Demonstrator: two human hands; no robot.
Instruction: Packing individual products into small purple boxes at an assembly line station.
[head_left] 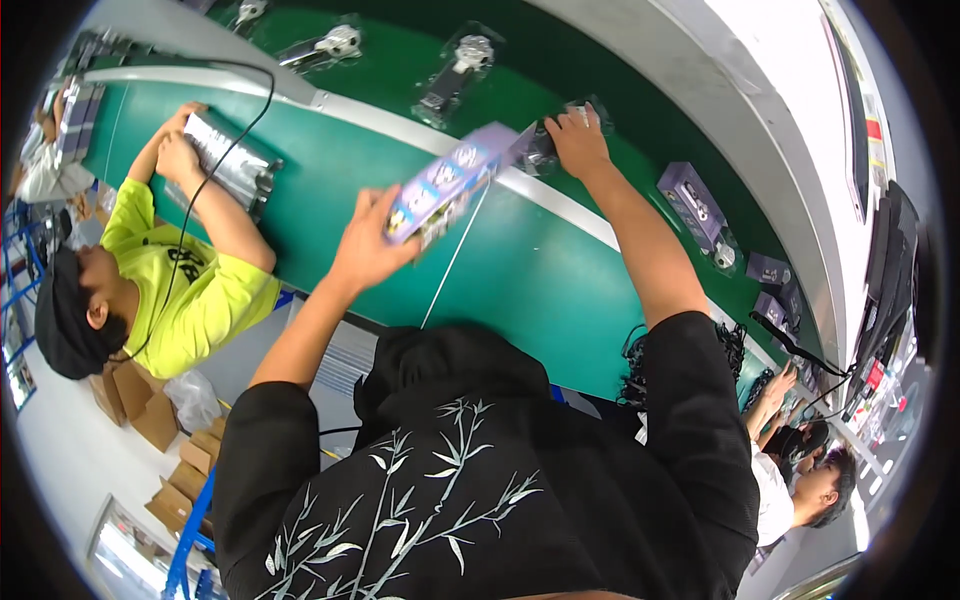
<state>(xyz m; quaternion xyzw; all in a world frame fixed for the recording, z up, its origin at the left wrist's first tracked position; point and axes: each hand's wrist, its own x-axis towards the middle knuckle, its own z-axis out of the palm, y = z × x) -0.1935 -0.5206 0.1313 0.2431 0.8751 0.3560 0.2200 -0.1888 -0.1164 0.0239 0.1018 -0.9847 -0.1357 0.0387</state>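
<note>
My left hand (368,240) is closed around the lower end of a purple printed carton (445,185), tilted above the green bench (540,290). An end flap (524,143) of the carton sticks out toward my right hand. Stretched over the conveyor's near edge, my right hand (580,145) has its fingers closed on a clear-bagged dark gadget (541,158), which is mostly covered by the hand and flap. Farther along the belt lie similar bagged gadgets with black bodies and white heads, such as this one (460,78) and another bagged gadget (325,47).
A purple carton (690,200) with a bagged gadget (722,252) stands on the belt at right, near smaller dark boxes (770,268). Black cables (635,365) are heaped by my right arm. A co-worker in yellow (200,290) handles a silvery packet (225,160) at left.
</note>
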